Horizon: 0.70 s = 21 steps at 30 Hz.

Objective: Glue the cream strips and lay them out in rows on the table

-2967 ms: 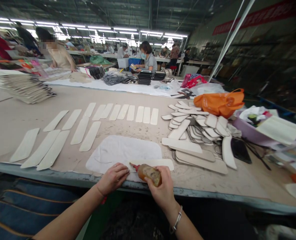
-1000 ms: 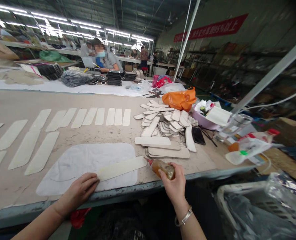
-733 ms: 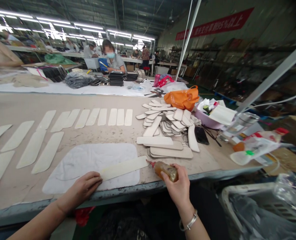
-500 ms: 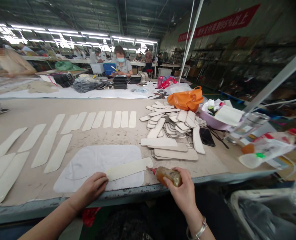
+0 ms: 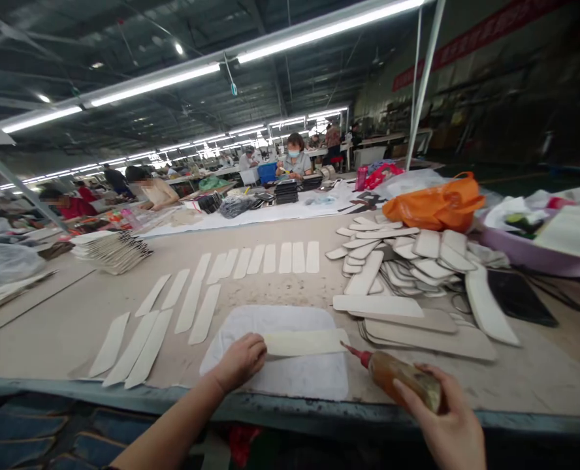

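Note:
My left hand (image 5: 243, 359) is closed on the left end of a long cream strip (image 5: 304, 343), its fingers curled over that end. The strip lies on a white sheet (image 5: 300, 382) near the table's front edge. In my right hand (image 5: 449, 418) is a squeeze bottle (image 5: 402, 380) of amber-brown liquid, tilted with its red nozzle pointing left. The thin dark tip of the nozzle is at the strip's right end; whether it touches cannot be told. Several similar cream strips (image 5: 204, 313) lie in rows on the table beyond and to the left.
A heap of pale strips (image 5: 407, 261) lies on the right, with an orange bag (image 5: 434, 202) and a lilac basin (image 5: 520, 245) behind it. A stack of pale pieces (image 5: 111, 251) stands at the left. Across the table, a masked person (image 5: 294, 160) sits near dark stacked items (image 5: 286, 191).
My view has turned to the left, so the table's contents appear shifted right. The bottle's nozzle has moved onto or just over the strip's right end. My left hand still holds the other end.

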Motion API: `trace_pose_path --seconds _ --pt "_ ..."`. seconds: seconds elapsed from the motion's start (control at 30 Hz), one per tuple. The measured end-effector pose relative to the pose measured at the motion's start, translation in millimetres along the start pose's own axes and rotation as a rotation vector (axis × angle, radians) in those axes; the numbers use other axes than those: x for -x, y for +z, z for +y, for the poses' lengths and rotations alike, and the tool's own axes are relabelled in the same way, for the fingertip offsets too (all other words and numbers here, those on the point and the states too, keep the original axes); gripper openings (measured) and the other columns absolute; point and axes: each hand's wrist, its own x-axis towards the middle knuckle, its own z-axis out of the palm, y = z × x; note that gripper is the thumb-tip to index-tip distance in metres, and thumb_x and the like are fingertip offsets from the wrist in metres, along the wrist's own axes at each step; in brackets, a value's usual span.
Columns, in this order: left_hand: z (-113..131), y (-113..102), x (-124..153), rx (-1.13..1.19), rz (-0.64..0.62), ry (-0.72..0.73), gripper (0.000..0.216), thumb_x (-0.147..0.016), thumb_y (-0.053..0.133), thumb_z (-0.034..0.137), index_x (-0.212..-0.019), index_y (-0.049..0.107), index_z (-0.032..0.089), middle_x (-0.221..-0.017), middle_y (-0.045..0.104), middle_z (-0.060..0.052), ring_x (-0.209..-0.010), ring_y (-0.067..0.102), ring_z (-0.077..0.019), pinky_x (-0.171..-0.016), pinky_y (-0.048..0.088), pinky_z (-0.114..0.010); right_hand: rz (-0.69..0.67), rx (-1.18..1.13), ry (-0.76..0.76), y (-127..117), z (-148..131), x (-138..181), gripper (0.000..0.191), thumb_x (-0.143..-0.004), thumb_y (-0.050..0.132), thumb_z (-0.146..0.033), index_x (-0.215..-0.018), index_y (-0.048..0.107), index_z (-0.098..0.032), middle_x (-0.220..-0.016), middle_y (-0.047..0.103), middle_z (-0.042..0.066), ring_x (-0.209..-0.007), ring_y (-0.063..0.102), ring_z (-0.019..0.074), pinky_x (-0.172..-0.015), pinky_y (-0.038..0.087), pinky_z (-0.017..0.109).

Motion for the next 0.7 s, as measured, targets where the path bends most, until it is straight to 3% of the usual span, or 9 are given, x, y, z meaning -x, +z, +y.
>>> trace_pose_path --seconds 0.13,0.3,0.5,0.7 --pt "-60.4 -15.4 -11.4 -0.102 -0.022 -0.061 0.017 -0.087 0.043 0.016 -0.084 0.06 0.016 -0.087 0.061 -0.009 -0.088 0.056 -0.0196 -0.083 0.049 -0.035 0.036 -0.046 0.129 -5.8 0.1 -2.6 0.055 -0.06 0.07 -0.061 -0.095 0.059 -0.019 -0.099 0.062 0.008 -0.091 0.059 0.0296 -0.085 0.047 0.045" --pt "-123.8 -15.0 -25.1 -0.144 -0.074 -0.103 0.016 -0.084 0.046 0.014 -0.078 0.06 0.016 -0.084 0.06 -0.008 -0.085 0.058 -0.0192 -0.082 0.049 -0.034 0.003 -0.045 0.047 3.0 3.0 -0.1 0.049 -0.063 0.069 -0.056 -0.093 0.06 -0.019 -0.096 0.062 0.007 -0.088 0.06 0.027 -0.083 0.049 0.04" --pt "-165.0 0.8 -45.8 -0.194 -0.124 -0.204 0.019 -0.084 0.043 0.015 -0.073 0.059 0.015 -0.08 0.058 -0.008 -0.08 0.056 -0.0194 -0.082 0.048 -0.036 -0.019 -0.046 0.073 10.6 9.0 -0.2 0.047 -0.065 0.07 -0.053 -0.096 0.059 -0.02 -0.101 0.062 0.007 -0.092 0.061 0.0266 -0.086 0.049 0.039" --pt "-197.7 10.3 -51.4 -0.225 -0.199 -0.291 0.018 -0.08 0.043 0.015 -0.071 0.058 0.016 -0.078 0.059 -0.007 -0.079 0.058 -0.0185 -0.081 0.047 -0.032 0.014 -0.088 0.117 16.8 2.3 -5.4 0.045 -0.061 0.072 -0.05 -0.093 0.06 -0.021 -0.096 0.065 0.006 -0.084 0.063 0.0245 -0.075 0.054 0.032"
